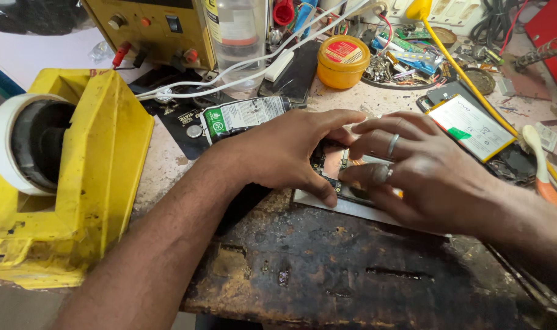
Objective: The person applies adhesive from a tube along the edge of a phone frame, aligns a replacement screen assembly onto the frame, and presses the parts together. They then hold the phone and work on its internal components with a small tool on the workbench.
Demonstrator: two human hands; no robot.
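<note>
Pressing bare left hand and right hand on flat opened phone.

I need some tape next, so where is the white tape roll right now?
In the head view the white tape roll sits at the far left edge, mounted on the yellow dispenser, well left of the left hand.

tape dispenser: yellow | tape roll: white | round tin: orange, red lid | cable: white
</note>
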